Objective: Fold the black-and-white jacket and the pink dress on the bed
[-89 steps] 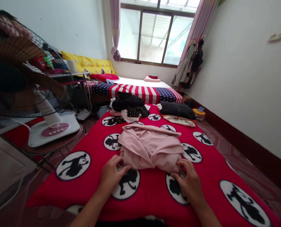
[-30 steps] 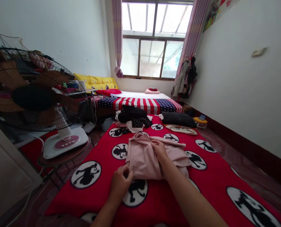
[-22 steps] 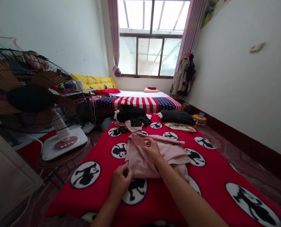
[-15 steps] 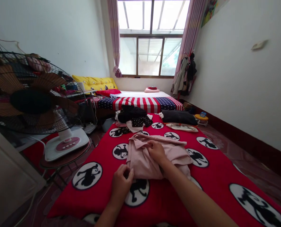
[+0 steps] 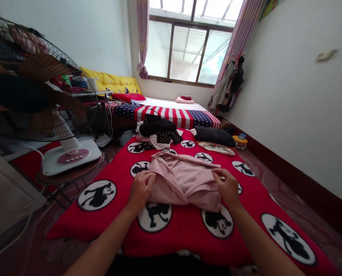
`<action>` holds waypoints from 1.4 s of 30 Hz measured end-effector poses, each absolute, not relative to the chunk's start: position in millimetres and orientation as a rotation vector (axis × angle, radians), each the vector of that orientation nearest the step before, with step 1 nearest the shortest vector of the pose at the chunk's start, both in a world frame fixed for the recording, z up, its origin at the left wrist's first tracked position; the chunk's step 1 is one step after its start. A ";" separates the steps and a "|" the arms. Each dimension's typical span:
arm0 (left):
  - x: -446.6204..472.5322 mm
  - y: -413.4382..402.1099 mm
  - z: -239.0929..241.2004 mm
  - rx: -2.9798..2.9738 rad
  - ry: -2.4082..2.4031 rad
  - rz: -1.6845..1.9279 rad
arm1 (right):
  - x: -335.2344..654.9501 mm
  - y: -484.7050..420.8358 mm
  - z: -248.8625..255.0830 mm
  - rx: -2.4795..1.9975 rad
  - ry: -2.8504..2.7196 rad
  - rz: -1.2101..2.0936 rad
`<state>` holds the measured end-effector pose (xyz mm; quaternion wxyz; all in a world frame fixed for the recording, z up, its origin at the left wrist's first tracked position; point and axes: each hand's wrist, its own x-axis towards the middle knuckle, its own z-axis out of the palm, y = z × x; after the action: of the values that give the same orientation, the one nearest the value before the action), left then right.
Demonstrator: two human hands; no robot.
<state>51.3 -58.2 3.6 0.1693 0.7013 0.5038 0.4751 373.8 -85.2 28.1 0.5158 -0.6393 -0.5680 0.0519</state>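
Observation:
A partly folded pale pink garment (image 5: 185,179) lies on a red blanket (image 5: 185,230) printed with black monkey shapes in white circles. My left hand (image 5: 139,189) grips the garment's left edge. My right hand (image 5: 227,188) grips its right edge. Both hands rest low on the blanket at the garment's sides, thumbs on top of the cloth.
Beyond the pink garment lie a heap of black and dotted clothes (image 5: 158,131) and a folded dark stack (image 5: 214,136). A standing fan (image 5: 29,99) sits on a round stool at left. A bed with a stars-and-stripes cover (image 5: 171,112) stands under the window. White wall at right.
My right hand left the garment's top middle and went to its right edge. My left hand slid up along the left edge. The view tipped downward.

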 end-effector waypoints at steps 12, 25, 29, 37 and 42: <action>56.5 73.9 21.8 1.129 1.434 1.101 | 439.1 17.4 31.2 -1.912 -1.516 0.354; 59.4 103.7 51.7 1.344 1.141 0.788 | 436.4 35.4 58.1 -1.892 -1.862 0.491; 64.8 109.3 62.7 1.831 1.303 0.906 | 433.0 30.3 66.5 -1.801 -1.906 0.222; 67.8 97.0 33.0 2.714 1.447 0.921 | 435.3 7.2 32.6 -1.611 -1.963 -0.563; 43.1 92.5 18.7 2.715 1.378 0.816 | 451.3 -13.9 18.4 -1.592 -2.074 -0.397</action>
<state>43.1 92.5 18.7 -0.0051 0.8613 0.4372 0.2588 451.3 -13.9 18.4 0.2459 -0.5836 -0.7601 -0.1457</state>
